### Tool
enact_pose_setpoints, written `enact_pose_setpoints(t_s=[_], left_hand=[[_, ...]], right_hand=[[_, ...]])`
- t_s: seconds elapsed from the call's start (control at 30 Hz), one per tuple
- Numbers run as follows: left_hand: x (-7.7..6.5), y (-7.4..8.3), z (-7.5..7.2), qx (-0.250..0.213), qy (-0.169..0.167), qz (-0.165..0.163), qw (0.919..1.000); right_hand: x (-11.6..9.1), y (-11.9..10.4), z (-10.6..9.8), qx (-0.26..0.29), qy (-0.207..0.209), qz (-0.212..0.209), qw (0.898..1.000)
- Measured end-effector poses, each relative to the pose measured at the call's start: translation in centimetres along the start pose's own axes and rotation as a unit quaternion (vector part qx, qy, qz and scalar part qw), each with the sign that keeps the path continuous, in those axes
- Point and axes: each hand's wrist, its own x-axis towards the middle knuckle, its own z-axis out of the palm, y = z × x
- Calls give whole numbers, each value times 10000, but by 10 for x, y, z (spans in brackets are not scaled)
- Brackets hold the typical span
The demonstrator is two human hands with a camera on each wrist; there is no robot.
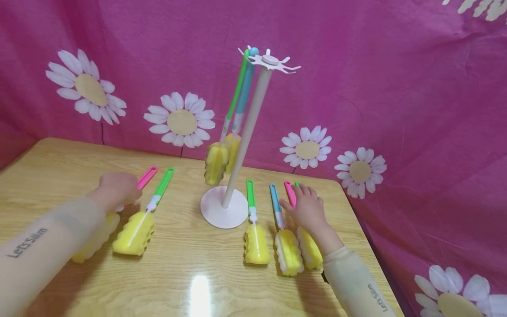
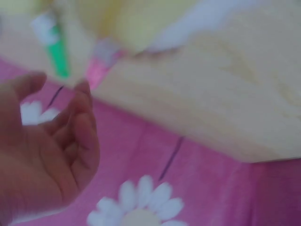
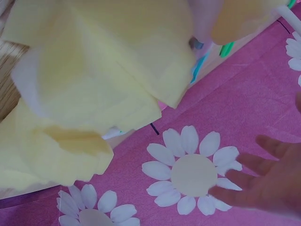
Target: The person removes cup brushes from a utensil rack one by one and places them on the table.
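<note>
In the head view my left hand (image 1: pixel 122 190) is over a pink-handled sponge brush (image 1: pixel 147 178) on the table's left side. The left wrist view shows its thumb and fingers apart, a fingertip overlapping the pink handle (image 2: pixel 98 70). Beside it lies a green-handled sponge brush (image 1: pixel 135 233). On the right, my right hand (image 1: pixel 309 210) is spread over a pink handle (image 1: pixel 290 193) and a green handle tip (image 1: pixel 297 183), partly hiding them. A yellow sponge head (image 1: pixel 310 252) shows below that wrist. The right wrist view shows those fingers (image 3: pixel 254 165) straight and holding nothing.
A white stand (image 1: pixel 247 132) with a hooked top rises mid-table; a green-handled brush (image 1: pixel 236 90) and a blue-handled brush (image 1: pixel 246 83) hang from it. Another green-handled brush (image 1: pixel 256 244) and a blue-handled brush (image 1: pixel 288 253) lie right of its base. A pink flowered cloth (image 1: pixel 356 88) hangs behind.
</note>
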Motion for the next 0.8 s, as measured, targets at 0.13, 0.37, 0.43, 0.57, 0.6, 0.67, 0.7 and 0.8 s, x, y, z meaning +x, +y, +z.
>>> enact_pose_setpoints(t_s=[0.13, 0.37, 0.43, 0.57, 0.6, 0.67, 0.7, 0.8], left_hand=[[1, 16, -26, -320, 857, 79, 9958], [-10, 49, -74, -1283, 1978, 461, 9707], [-15, 60, -84, -1740, 2121, 631, 9596], [-23, 84, -99, -2594, 2197, 986, 9353], [-24, 90, -101, -2763, 2199, 1074, 9294], [-24, 100, -104, -3052, 2199, 1290, 9175], [-24, 104, -105, -3173, 2189, 1401, 9120], [-21, 116, -107, -3445, 2143, 1719, 8977]], right_hand=[[0, -1, 1, 190, -105, 1, 9998], [-1, -4, 4, 282, -171, -65, 9994], [-1, -4, 4, 236, -158, -69, 9996], [-2, -5, 5, 157, -144, -49, 9998], [-2, -5, 5, 146, -143, -44, 9998], [-2, -6, 5, 113, -140, -43, 9998], [-3, -7, 5, 95, -137, -49, 9998], [-3, -7, 5, 69, -120, -49, 9999]])
